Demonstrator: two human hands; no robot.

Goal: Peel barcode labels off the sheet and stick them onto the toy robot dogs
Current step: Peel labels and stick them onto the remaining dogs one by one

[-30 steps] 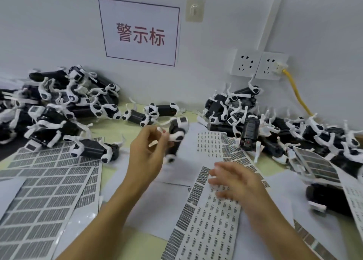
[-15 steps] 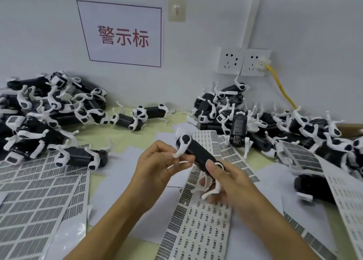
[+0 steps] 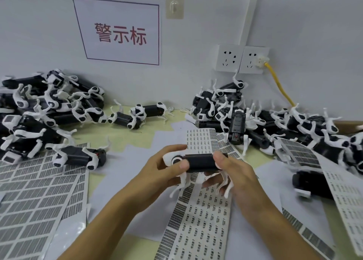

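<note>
A black toy robot dog with white legs lies level in mid-air between both hands, its legs hanging down. My left hand grips its white head end, thumb on the black body. My right hand grips the other end, thumb on top and fingers curled beneath. Under the hands lies the barcode label sheet, with its far part showing beyond the dog. Whether a label is on the dog is hidden.
Piles of robot dogs sit at the left and right along the wall, with two more in the middle and one lying at the left. Used label sheets cover the left. A yellow cable hangs from the wall socket.
My left hand lifted the dog toward me and my right hand left the sheet to take its other end. The dog turned from tilted to level.
</note>
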